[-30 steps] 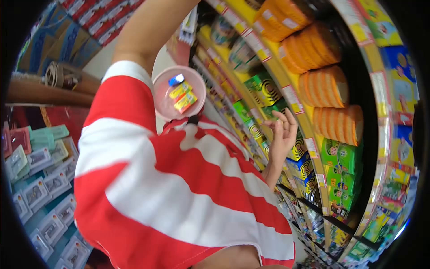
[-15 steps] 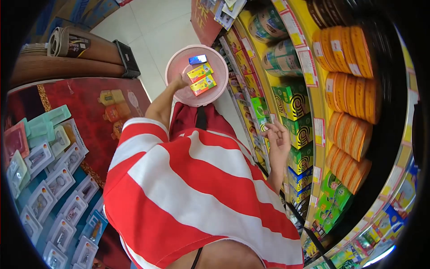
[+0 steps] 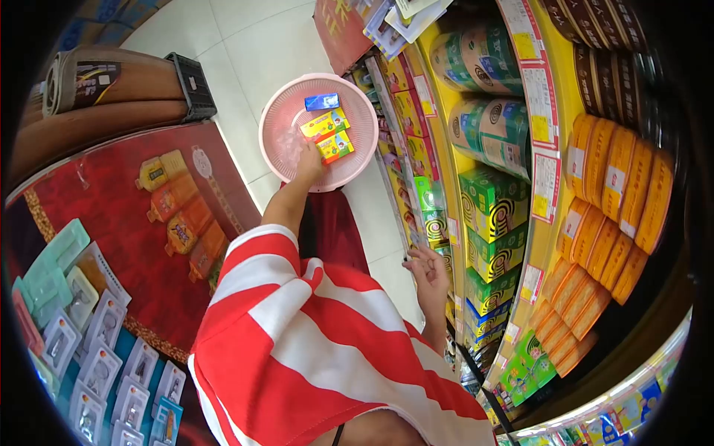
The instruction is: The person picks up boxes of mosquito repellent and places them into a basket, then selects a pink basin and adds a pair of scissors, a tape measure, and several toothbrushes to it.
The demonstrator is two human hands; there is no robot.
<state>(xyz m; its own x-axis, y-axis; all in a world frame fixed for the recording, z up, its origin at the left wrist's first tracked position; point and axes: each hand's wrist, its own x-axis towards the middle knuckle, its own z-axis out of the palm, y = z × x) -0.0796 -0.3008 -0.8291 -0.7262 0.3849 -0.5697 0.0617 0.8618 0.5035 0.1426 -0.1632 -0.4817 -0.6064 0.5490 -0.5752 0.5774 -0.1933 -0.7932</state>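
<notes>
A round pink plastic basket (image 3: pixel 268 145) is in front of my body, above the floor. Inside it lie a small blue box (image 3: pixel 322 102) and two yellow, red and green boxes (image 3: pixel 324 124). My left hand (image 3: pixel 311 160) reaches over the near left side of the basket and appears to grip it; the fingers are partly hidden and close to the lower yellow box. My right hand (image 3: pixel 428 272) hovers beside the shelf at right, palm up, fingers loosely curled and apart. Nearest to it are green boxes with black spirals (image 3: pixel 494 251).
The yellow shelf (image 3: pixel 561 78) at right carries green cylindrical packs (image 3: pixel 488 63) and orange packages (image 3: pixel 617 178). Left stands a red printed surface (image 3: pixel 111 197) beside hanging blister packs (image 3: pixel 100 369). Rolled brown mats (image 3: pixel 141 85) are at upper left, with pale tiled floor (image 3: pixel 253 52) ahead.
My left hand has shifted from the basket's left side towards its near side. My right hand has moved down and left, away from the shelf. The view has turned slightly.
</notes>
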